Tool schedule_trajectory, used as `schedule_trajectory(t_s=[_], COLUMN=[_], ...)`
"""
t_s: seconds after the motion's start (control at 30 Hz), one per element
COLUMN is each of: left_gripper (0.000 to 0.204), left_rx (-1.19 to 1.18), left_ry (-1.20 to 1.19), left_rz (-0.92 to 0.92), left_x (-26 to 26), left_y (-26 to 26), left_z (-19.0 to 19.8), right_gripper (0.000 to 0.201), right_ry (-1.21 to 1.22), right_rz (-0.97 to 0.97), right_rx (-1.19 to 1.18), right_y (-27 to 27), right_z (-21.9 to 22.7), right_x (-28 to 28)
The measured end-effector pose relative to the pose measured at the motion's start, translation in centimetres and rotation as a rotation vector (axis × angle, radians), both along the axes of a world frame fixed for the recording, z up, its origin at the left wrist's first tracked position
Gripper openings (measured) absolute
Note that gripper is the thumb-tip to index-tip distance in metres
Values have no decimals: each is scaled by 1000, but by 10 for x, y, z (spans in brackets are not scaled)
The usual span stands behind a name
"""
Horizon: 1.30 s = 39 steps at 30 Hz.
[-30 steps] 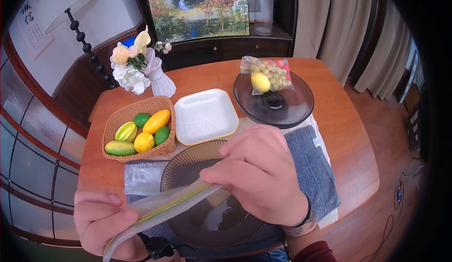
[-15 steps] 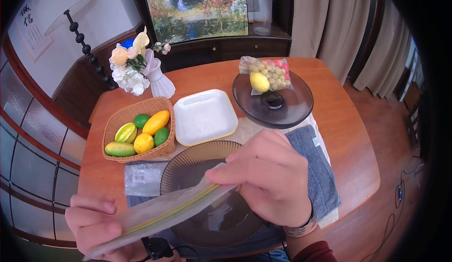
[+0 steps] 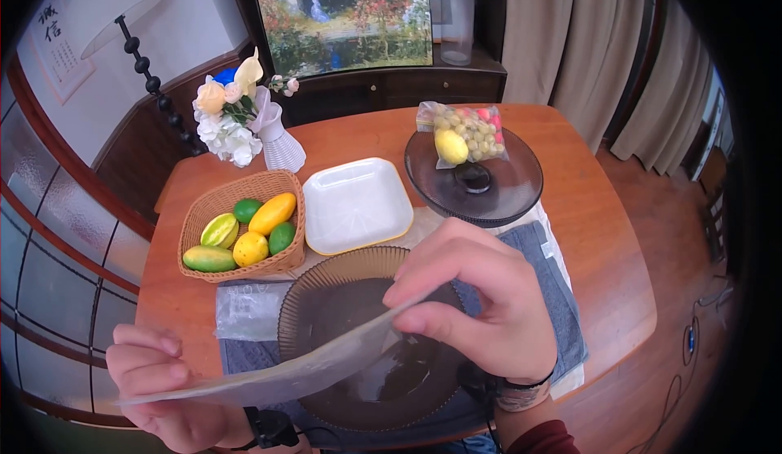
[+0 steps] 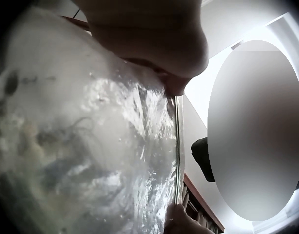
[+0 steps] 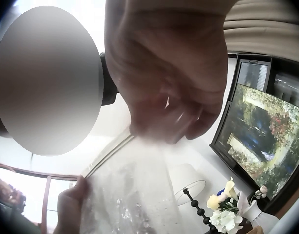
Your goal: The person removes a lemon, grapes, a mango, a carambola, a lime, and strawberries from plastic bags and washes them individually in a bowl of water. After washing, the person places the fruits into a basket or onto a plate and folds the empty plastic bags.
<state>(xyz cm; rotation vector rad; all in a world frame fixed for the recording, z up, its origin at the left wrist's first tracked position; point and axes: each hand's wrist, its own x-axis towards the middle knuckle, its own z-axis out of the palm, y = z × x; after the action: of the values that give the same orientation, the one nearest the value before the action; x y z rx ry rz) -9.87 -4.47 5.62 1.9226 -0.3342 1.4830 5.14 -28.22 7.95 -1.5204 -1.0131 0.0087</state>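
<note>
A clear zip bag (image 3: 326, 366) is stretched between the two hands above a brown ribbed glass bowl (image 3: 350, 291). The left hand (image 3: 163, 385) pinches one end of it at the lower left. At the other end, the right hand (image 3: 481, 307) holds the bag between thumb and fingers. In the left wrist view the crinkled bag (image 4: 105, 146) fills the left side, its zip strip running down beside the left hand (image 4: 149, 39). From the right wrist, the bag (image 5: 134, 195) hangs below the right hand (image 5: 169, 73).
Behind the bowl are a wicker basket (image 3: 189, 230) of mangoes and other fruit, and a white square dish (image 3: 358, 205). A bag of grapes and a lemon (image 3: 472, 134) lies on a dark glass stand (image 3: 513, 181). Another clear bag (image 3: 248, 311) lies left of the bowl, near a blue towel (image 3: 529, 250).
The bag has tilted so its zip strip no longer faces the head view. The left hand has shifted slightly left, the right hand slightly right, with thumb and forefinger more visibly parted.
</note>
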Motion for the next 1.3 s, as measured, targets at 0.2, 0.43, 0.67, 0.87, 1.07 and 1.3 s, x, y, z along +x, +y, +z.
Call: schedule_trajectory(t_s=[0.2, 0.43, 0.67, 0.87, 1.07, 1.3], left_gripper=[38, 38, 36, 32, 24, 33], left_rx=[-124, -110, -200, -132, -328, -241], left_ry=[29, 183, 176, 207, 252, 325], left_rz=[-11, -150, -77, -194, -390, -215], left_x=[1, 7, 10, 8, 10, 11], left_y=[-5, -8, -24, -28, -28, -35], left_z=[2, 5, 2, 5, 10, 5], right_gripper=[13, 6, 11, 22, 16, 19], right_ry=[-55, 56, 230, 280, 173, -28], right_rz=[8, 5, 148, 389, 366, 255], right_rx=[148, 291, 313, 227, 197, 194], right_y=[3, 1, 4, 6, 5, 6], right_z=[-13, -16, -12, -3, -6, -2], right_x=[6, -4, -7, -2, -5, -8])
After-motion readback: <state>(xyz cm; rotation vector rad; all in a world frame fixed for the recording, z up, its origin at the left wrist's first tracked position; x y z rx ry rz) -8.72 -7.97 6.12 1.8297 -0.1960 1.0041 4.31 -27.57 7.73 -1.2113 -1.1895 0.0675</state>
